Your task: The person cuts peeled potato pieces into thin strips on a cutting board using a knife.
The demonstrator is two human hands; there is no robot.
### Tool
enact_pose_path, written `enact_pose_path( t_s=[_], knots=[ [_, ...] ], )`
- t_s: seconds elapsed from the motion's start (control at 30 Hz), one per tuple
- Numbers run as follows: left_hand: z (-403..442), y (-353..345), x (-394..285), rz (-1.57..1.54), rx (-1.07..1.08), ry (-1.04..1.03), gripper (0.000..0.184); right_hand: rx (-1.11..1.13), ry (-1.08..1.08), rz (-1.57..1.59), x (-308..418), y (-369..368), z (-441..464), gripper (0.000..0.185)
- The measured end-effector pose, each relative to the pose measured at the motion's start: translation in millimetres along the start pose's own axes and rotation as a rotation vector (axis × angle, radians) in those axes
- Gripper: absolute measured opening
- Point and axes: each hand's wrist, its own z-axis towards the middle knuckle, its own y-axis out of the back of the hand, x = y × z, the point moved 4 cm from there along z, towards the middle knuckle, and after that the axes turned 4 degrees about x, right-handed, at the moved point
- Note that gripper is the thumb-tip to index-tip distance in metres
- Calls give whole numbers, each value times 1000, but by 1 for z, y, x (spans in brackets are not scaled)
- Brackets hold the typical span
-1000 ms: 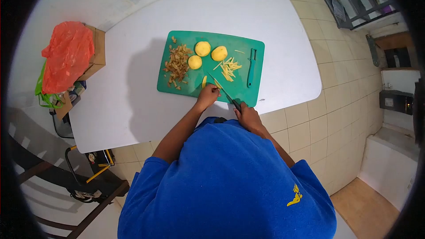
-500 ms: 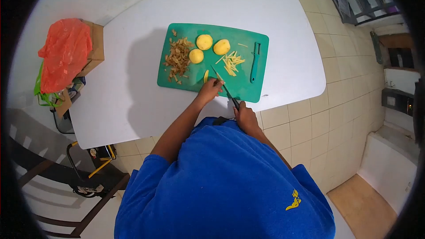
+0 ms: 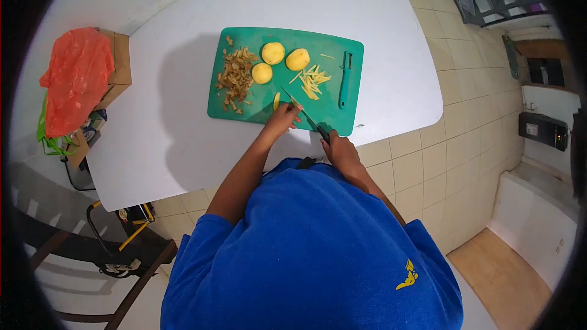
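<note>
Gripping a knife (image 3: pixel 312 120), the right hand (image 3: pixel 342 151) slants left; the left hand (image 3: pixel 281 120) curls, hold unclear. White table (image 3: pixel 391 55); tiled floor (image 3: pixel 455 101) at right.

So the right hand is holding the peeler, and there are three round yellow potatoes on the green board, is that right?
Not quite: in the head view, the right hand is holding the knife, while the peeler lies on the green board. There are three round yellow potatoes on the board.
</note>
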Motion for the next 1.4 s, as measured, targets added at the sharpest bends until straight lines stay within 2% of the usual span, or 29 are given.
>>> enact_pose_path(
  t_s=[0.4, 0.5, 0.7, 0.8, 0.9, 1.0, 1.1, 1.17, 1.2, 1.3, 1.4],
  knots=[
    [-6, -1, -11, -33, -21, -40, 43, -5, 30, 23, -13, -15, 6, 32],
    [-5, -1, -13, -48, -18, 4, 40, -2, 31, 36, -12, -14, 5, 32],
    [3, 0, -6, -68, -12, -21, 42, -14, 60, 38, -16, -23, 6, 33],
    [2, 1, -1, -11, -1, 11, 51, -41, 96, 38, -15, -23, 9, 33],
    [-2, -1, -6, -92, -59, 52, 45, -59, 84, 59, -14, -24, 10, 33],
    [-4, 2, -10, -37, -40, 162, 45, -63, 85, 54, -12, -22, 11, 33],
    [-8, 3, -12, -48, -38, 84, 41, -83, 97, 55, -11, -22, 14, 32],
    [13, 0, 20, -212, -103, -44, 38, -104, 106, 62, -14, -24, 17, 32],
    [10, -1, 12, -296, -135, -107, 37, -113, 112, 65, -14, -24, 18, 32],
    [0, 0, -5, 187, -193, 78, 32, -82, 86, 62, -12, -22, 15, 32],
    [3, 1, -7, 203, -200, 106, 31, -97, 108, 49, -9, -20, 13, 32]
  ],
)
